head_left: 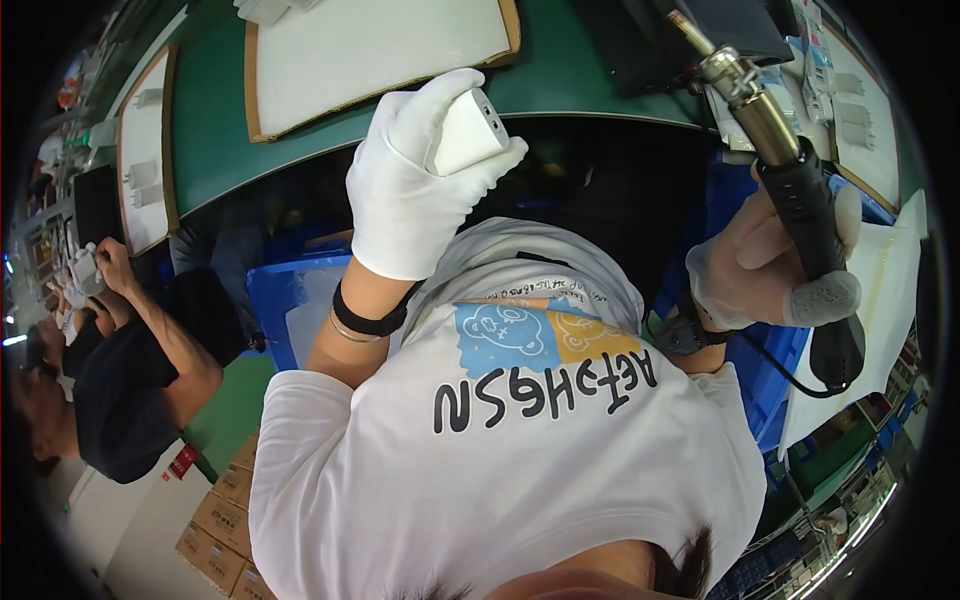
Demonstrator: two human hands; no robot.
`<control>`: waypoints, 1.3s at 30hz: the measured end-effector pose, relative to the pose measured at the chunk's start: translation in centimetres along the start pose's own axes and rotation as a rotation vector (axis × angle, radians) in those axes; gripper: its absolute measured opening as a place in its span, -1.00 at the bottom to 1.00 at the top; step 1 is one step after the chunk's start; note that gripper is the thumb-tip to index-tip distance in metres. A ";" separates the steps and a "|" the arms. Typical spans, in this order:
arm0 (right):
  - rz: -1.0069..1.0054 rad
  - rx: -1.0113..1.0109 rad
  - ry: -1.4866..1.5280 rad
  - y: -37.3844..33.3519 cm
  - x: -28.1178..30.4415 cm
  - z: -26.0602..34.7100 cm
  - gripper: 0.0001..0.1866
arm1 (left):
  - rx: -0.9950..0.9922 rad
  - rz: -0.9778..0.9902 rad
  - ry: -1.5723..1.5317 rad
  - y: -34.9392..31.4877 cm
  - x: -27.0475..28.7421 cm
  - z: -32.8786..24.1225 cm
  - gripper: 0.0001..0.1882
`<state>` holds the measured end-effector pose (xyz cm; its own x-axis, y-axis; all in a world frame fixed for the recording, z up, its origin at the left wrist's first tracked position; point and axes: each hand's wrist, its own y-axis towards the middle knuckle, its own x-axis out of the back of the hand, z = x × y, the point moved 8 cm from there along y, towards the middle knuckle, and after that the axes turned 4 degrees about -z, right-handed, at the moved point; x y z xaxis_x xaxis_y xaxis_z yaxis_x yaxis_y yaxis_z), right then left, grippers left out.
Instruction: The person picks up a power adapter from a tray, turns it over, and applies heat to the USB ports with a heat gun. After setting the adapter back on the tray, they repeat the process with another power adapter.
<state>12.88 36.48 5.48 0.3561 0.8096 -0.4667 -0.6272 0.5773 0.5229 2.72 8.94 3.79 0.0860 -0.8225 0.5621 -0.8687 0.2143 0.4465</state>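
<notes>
My left hand [398, 190], in a white cloth glove, grips a white power adapter [462, 135] in front of the table's near edge. Two dark port slots show on the adapter's end, which faces up and to the right. On the right, my right hand [750, 260], in a thin translucent glove, is wrapped round the black handle of a soldering iron [770, 125]. The iron's metal barrel and copper tip point up and to the left, well apart from the adapter. A black cord runs from the handle's lower end toward my wrist.
Ahead lies a green table [215, 120] with a white, cardboard-edged board [380, 50]. Blue bins [275, 310] stand below on both sides. At the left a co-worker [140, 370] handles a white part. Clear packages [820, 70] lie at the far right; cartons [220, 525] are stacked lower left.
</notes>
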 end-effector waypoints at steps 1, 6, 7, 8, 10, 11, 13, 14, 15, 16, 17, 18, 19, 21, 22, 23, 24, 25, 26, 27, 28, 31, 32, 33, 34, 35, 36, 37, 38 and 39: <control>-0.002 -0.001 -0.001 -0.2 0.2 -0.1 -0.44 | 0.011 0.012 0.036 -0.1 0.0 0.0 -0.42; -0.137 -0.014 -0.052 -1.2 -0.5 -0.5 -0.42 | 0.045 0.063 0.153 -0.2 -0.2 0.1 -0.43; -0.159 0.057 -0.333 -1.2 -1.3 0.2 -0.42 | 0.046 0.065 0.154 -0.2 -0.2 0.1 -0.43; -0.180 0.130 -0.615 -1.3 -1.8 0.8 -0.42 | 0.050 0.072 0.155 -0.2 -0.3 0.1 -0.43; -0.152 0.113 -0.590 -1.2 -1.7 0.6 -0.42 | 0.056 0.085 0.153 -0.2 -0.4 0.1 -0.44; -0.124 0.096 -0.562 -1.2 -1.7 0.5 -0.42 | 0.056 0.086 0.152 -0.1 -0.4 0.0 -0.44; -0.097 0.081 -0.534 -1.1 -1.4 0.2 -0.41 | 0.068 0.090 0.139 0.0 -0.4 0.0 -0.45; -0.119 0.039 -0.395 -0.9 -0.9 -0.2 -0.41 | 0.073 0.091 0.134 0.1 -0.4 0.0 -0.46; -0.141 -0.002 -0.255 -0.7 -0.7 -0.7 -0.40 | 0.071 0.091 0.136 0.1 -0.5 0.2 -0.46; -0.161 -0.043 -0.114 -0.6 -0.6 -1.1 -0.39 | 0.094 0.103 0.024 -0.1 -0.8 0.8 -0.47; -0.162 -0.042 -0.110 -0.5 -0.6 -1.0 -0.39 | 0.117 0.115 -0.088 -0.2 -1.1 1.4 -0.48; -0.148 -0.043 -0.208 -0.4 -0.8 -0.7 -0.39 | 0.140 0.127 -0.199 -0.2 -1.3 1.7 -0.49; -0.132 -0.045 -0.305 -0.1 -1.5 -0.3 -0.40 | 0.139 0.124 -0.195 -0.2 -1.2 1.6 -0.49; -0.116 -0.046 -0.397 0.0 -1.7 -0.3 -0.40 | 0.309 0.169 -0.350 -0.7 -1.9 2.1 -0.50; -0.064 -0.112 -0.198 0.0 -1.5 -0.9 -0.40 | 0.394 0.190 -0.428 -1.0 -2.3 2.5 -0.51; -0.011 -0.177 0.002 0.0 -1.4 -1.4 -0.40 | 0.394 0.187 -0.426 -1.0 -2.3 2.5 -0.51; 0.042 -0.241 0.204 -0.1 -1.8 -1.8 -0.41 | 0.452 0.192 -0.562 -1.1 -2.6 2.7 -0.51; 0.044 -0.243 0.209 -0.2 -1.9 -1.9 -0.41 | 0.510 0.195 -0.700 -1.2 -2.9 2.9 -0.51; 0.004 -0.226 0.203 -0.3 -1.5 -1.8 -0.39 | 0.566 0.198 -0.838 -1.3 -3.2 3.0 -0.51; -0.036 -0.210 0.197 -0.4 -1.2 -1.7 -0.38 | 0.566 0.193 -0.834 -1.3 -3.3 3.1 -0.51; -0.076 -0.195 0.190 -0.5 -1.0 -1.6 -0.36 | 0.529 0.186 -0.862 -1.1 -3.4 2.9 -0.51; -0.146 -0.157 0.138 -0.5 -1.2 -1.3 -0.33 | 0.452 0.168 -0.916 -0.6 -3.5 2.7 -0.50; -0.183 -0.137 0.110 -0.5 -1.1 -1.1 -0.31 | 0.449 0.165 -0.920 -0.6 -3.5 2.8 -0.50; -0.181 -0.138 0.112 -0.4 -0.7 -1.3 -0.31 | 0.447 0.163 -0.924 -0.5 -3.5 2.8 -0.50; -0.101 -0.159 0.146 -0.2 -0.8 -1.5 -0.33 | 0.442 0.166 -0.929 -0.5 -3.6 2.7 -0.49; -0.021 -0.179 0.180 -0.1 -1.0 -1.6 -0.34 | 0.440 0.167 -0.929 -0.4 -3.6 2.8 -0.49; 0.059 -0.199 0.213 -0.2 -1.3 -1.8 -0.35 | 0.416 0.160 -0.873 -0.2 -3.5 2.8 -0.49; 0.058 -0.195 0.215 -0.3 -0.9 -1.8 -0.35 | 0.392 0.152 -0.818 -0.1 -3.4 2.8 -0.49; 0.038 -0.185 0.204 -0.4 -0.5 -1.8 -0.35 | 0.367 0.144 -0.762 0.1 -3.3 2.8 -0.49; 0.019 -0.176 0.193 -0.3 -0.4 -1.8 -0.36 | 0.364 0.143 -0.761 0.1 -3.3 2.7 -0.49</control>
<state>11.72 35.77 4.23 0.2146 0.7753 -0.5940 -0.7494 0.5207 0.4090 1.02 10.25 0.06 -0.2738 -0.9582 -0.0825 -0.9601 0.2672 0.0824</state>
